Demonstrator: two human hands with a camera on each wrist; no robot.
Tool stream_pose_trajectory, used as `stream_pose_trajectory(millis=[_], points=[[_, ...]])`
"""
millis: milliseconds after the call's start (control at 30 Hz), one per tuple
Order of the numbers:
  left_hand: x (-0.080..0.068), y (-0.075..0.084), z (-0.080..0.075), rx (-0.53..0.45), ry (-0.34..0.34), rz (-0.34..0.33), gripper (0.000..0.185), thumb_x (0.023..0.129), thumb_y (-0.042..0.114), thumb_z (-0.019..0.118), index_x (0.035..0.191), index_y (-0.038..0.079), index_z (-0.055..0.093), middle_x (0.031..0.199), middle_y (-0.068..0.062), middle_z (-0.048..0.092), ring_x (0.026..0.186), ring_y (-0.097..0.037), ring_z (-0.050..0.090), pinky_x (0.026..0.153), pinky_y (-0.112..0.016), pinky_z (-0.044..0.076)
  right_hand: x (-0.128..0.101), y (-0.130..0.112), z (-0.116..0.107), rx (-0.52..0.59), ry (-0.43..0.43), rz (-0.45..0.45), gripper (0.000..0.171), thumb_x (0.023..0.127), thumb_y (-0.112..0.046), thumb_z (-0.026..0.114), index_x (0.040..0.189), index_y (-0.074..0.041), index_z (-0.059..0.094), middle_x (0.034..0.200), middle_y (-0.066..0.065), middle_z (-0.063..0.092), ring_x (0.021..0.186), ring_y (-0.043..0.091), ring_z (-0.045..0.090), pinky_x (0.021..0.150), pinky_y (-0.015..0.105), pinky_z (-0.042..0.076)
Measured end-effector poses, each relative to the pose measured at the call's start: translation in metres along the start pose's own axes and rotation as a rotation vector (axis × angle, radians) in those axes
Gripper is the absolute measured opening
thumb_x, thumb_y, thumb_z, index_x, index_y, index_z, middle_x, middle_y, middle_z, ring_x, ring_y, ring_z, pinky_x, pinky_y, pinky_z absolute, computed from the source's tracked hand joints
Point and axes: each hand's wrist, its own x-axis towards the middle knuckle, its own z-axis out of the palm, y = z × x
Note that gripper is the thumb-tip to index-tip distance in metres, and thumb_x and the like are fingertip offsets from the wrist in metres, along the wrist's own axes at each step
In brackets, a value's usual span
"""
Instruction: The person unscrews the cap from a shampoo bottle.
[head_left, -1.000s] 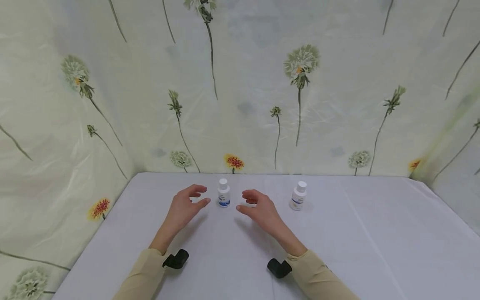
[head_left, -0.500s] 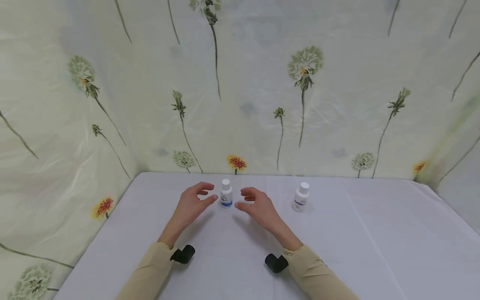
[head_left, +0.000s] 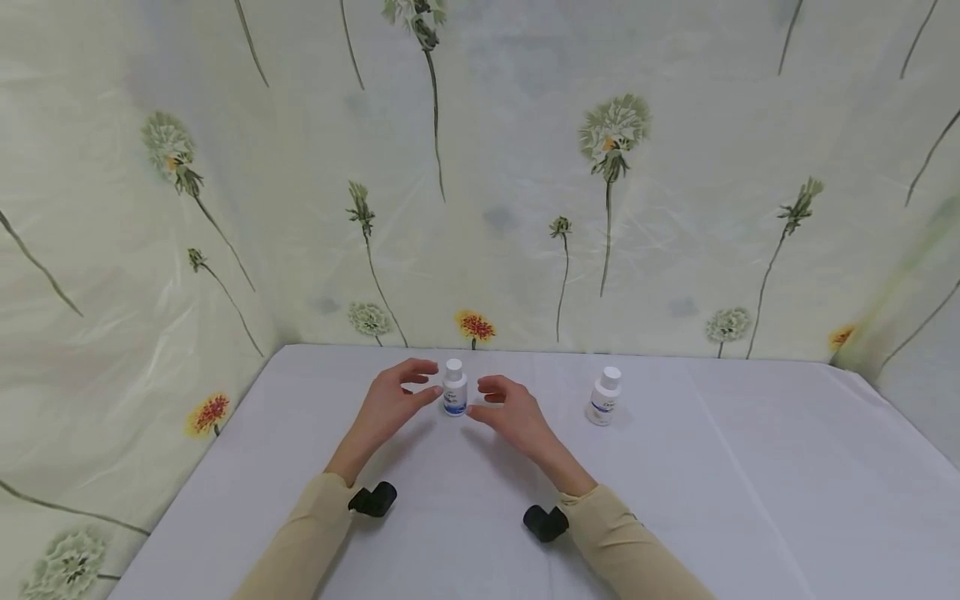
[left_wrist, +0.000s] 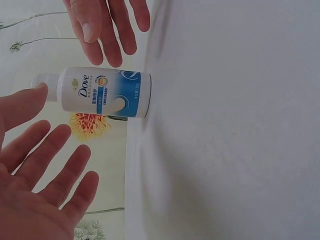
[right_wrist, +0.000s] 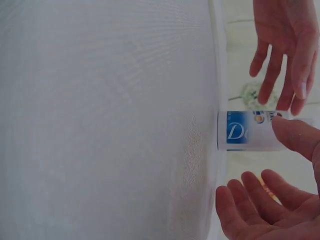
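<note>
Two bare hands, the left hand (head_left: 390, 403) and the right hand (head_left: 512, 413), come out of long beige sleeves (head_left: 300, 542) that fit close at the wrists; beneath each wrist sits a small black camera unit (head_left: 372, 498), rounded and matte, without visible markings

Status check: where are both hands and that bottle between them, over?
Left hand open, at the bottle. Right hand open, opposite side; contact unclear. Bottle upright on the table. Second bottle stands apart, right; nothing in the way.
</note>
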Motion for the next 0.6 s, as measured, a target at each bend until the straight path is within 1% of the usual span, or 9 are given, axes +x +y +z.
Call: stream_pose_trajectory(millis=[100, 333, 433, 600], points=[[0.002, -0.002, 0.0, -0.017, -0.003, 0.009, 0.039, 0.089, 0.022, 0.075, 0.124, 0.009, 0.065, 0.122, -0.01, 0.066, 0.114, -0.027, 0.06, 0.092, -0.045, 0.049, 0.0, -0.001, 0.002, 0.006, -0.005, 0.01, 0.049, 0.088, -0.022, 0.075, 0.131, -0.005, 0.058, 0.127, 0.012, 0.061, 0.118, 0.031, 0.056, 0.093, 0.046, 0.05], [0.007, -0.005, 0.001, -0.023, -0.014, 0.048, 0.038, 0.089, 0.021, 0.074, 0.124, 0.01, 0.065, 0.122, -0.008, 0.066, 0.114, -0.027, 0.06, 0.09, -0.045, 0.05, 0.001, -0.003, 0.004, 0.003, 0.007, -0.007, 0.049, 0.087, -0.022, 0.076, 0.129, -0.003, 0.059, 0.126, 0.014, 0.061, 0.117, 0.033, 0.057, 0.093, 0.047, 0.05], [0.01, -0.005, 0.0, -0.022, -0.033, 0.046, 0.038, 0.089, 0.023, 0.075, 0.124, 0.012, 0.065, 0.122, -0.005, 0.066, 0.116, -0.026, 0.059, 0.091, -0.044, 0.05, 0.002, -0.004, 0.006, -0.002, 0.003, -0.011, 0.048, 0.087, -0.022, 0.076, 0.128, -0.004, 0.059, 0.126, 0.015, 0.061, 0.117, 0.033, 0.057, 0.092, 0.047, 0.05], [0.013, -0.002, 0.0, -0.036, -0.074, 0.027, 0.037, 0.089, 0.027, 0.074, 0.123, 0.017, 0.065, 0.123, -0.001, 0.065, 0.121, -0.029, 0.056, 0.093, -0.045, 0.048, 0.004, -0.005, 0.008, -0.02, 0.005, 0.005, 0.048, 0.087, -0.023, 0.076, 0.128, -0.006, 0.059, 0.126, 0.014, 0.061, 0.117, 0.031, 0.057, 0.092, 0.046, 0.051]])
